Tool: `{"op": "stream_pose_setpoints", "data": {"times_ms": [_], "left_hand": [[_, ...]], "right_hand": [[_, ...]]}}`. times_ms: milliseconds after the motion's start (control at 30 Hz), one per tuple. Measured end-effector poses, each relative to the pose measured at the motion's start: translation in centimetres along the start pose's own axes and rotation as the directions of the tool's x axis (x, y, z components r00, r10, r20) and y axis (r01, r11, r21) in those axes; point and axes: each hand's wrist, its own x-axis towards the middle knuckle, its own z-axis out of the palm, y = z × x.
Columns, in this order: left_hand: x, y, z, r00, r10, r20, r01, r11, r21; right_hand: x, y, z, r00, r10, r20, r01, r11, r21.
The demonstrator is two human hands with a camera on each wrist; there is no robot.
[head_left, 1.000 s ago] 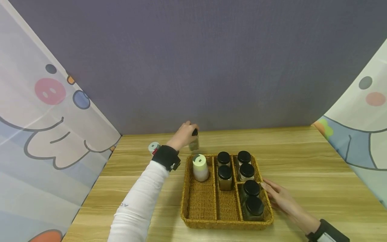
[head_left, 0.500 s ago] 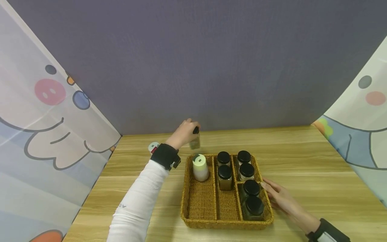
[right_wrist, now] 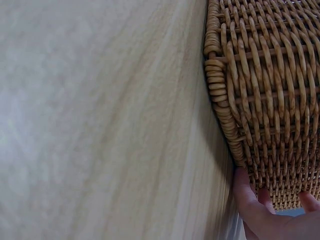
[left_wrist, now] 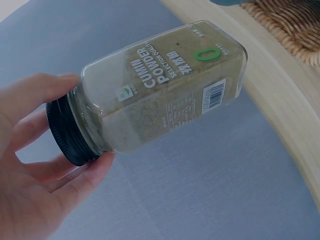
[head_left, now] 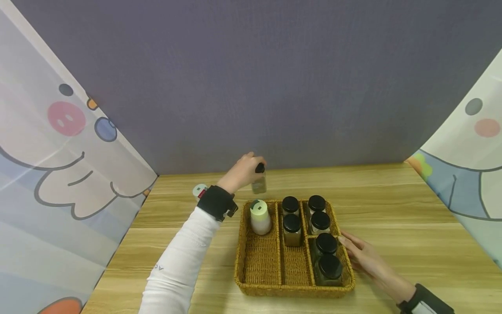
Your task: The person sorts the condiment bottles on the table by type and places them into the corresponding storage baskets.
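Observation:
My left hand (head_left: 244, 172) grips a glass jar of cumin powder (left_wrist: 167, 85) by its black lid (left_wrist: 70, 130). Behind the basket's back rim, the jar (head_left: 259, 185) hangs above the table in the head view. The wicker basket (head_left: 296, 288) has several compartments. My right hand (head_left: 362, 257) rests at its right side, and in the right wrist view the fingers (right_wrist: 246, 195) touch the woven outer wall (right_wrist: 270, 100). A white bottle with a pale green top (head_left: 260, 218) stands in the left compartment. Black-lidded jars (head_left: 292, 233) stand in the middle and right compartments.
A white-lidded container with a red mark (head_left: 199, 191) stands on the wooden table (head_left: 392, 205) left of the basket, partly behind my left wrist. A grey panel (head_left: 274, 87) rises at the table's back edge. Printed cartoon sheets (head_left: 78, 174) border both sides.
My left hand has moved a little to the right with the jar of cumin powder in its grip. The right hand and the basket have stayed in place.

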Motion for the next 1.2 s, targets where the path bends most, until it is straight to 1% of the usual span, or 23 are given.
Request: {"op": "stream_pose_setpoints", "data": {"times_ms": [300, 633, 933, 1200], "left_hand": [[0.0, 1.0, -0.4, 1.000, 0.015, 0.010, -0.015, 1.000, -0.004], [-0.2, 1.8, -0.3, 0.997, 0.075, 0.007, -0.075, 0.997, -0.021], [-0.4, 2.9, -0.3, 0.996, 0.087, 0.034, -0.085, 0.995, -0.045], [-0.7, 3.7, -0.3, 0.993, 0.104, 0.059, -0.102, 0.994, -0.031]], "right_hand": [[-0.1, 0.0, 0.0, 1.000, 0.001, 0.005, -0.001, 1.000, 0.002], [-0.1, 0.0, 0.0, 1.000, 0.003, 0.009, -0.003, 1.000, -0.006], [-0.2, 0.0, 0.0, 1.000, 0.014, 0.000, -0.014, 1.000, -0.014], [-0.2, 0.0, 0.0, 1.000, 0.010, 0.005, -0.010, 1.000, -0.012]]}}
